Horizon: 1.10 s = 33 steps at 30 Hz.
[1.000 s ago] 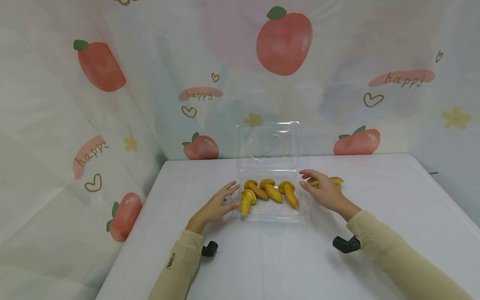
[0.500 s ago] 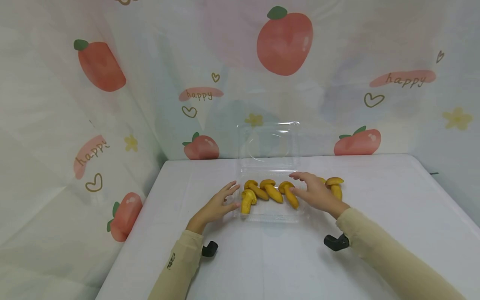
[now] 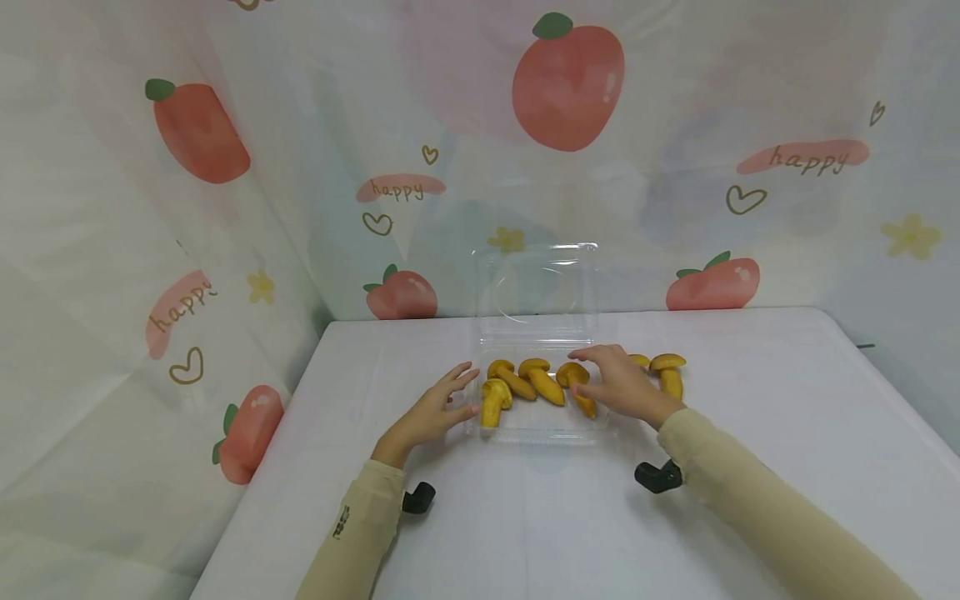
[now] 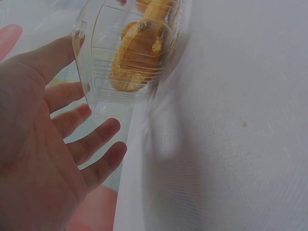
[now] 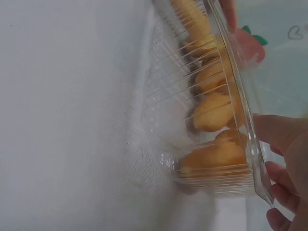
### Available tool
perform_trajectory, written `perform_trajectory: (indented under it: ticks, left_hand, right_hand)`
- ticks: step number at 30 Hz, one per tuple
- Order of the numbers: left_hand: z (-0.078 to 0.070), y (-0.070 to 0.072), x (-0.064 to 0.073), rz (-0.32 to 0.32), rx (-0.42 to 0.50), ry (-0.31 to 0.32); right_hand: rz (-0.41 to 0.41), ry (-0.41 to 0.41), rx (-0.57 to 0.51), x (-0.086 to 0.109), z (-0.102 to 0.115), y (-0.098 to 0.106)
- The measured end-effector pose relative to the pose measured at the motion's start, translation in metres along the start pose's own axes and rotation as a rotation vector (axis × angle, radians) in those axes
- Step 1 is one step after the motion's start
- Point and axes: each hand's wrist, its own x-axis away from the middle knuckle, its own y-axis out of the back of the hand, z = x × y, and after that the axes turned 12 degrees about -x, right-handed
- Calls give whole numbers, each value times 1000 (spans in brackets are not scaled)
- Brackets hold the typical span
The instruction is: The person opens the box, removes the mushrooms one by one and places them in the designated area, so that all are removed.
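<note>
In the head view, an open clear plastic clamshell box [image 3: 543,437] holds several yellow mushrooms [image 3: 542,383], its lid [image 3: 536,287] standing up at the back. My left hand [image 3: 426,417] is at the box's left edge, fingers spread. Its thumb and some fingers touch the rim in the left wrist view, beside a mushroom [image 4: 134,62] behind the clear wall. At the right edge, my right hand [image 3: 628,385] reaches over the rim, thumb in front of the rightmost mushroom [image 3: 573,375]. The right wrist view shows that hand [image 5: 291,159] holding nothing, loosely bent at the rim.
Two more yellow mushrooms lie on the white table [image 3: 525,517] right of the box: one upright-looking [image 3: 670,375], the other [image 3: 639,360] partly hidden by my right hand. A printed cloth [image 3: 315,183] hangs behind and to the left.
My right hand has moved left, from beside the mushrooms on the table to over the box's right edge, uncovering those mushrooms more. My left hand has stayed put.
</note>
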Motion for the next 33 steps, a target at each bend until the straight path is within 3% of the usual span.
perform_trajectory:
  ticks: [13,23,33]
  left_hand:
    - [1,0,0,-3,-5,-7]
    - [-1,0,1,0,-4,1]
    - [-2,1,1,-3,0,1]
  right_hand:
    - [-22,27,123,-7,-7,-6]
    - [0,30,260,-8,-5,-10]
    - [26,39,320,-10,-3,-12]
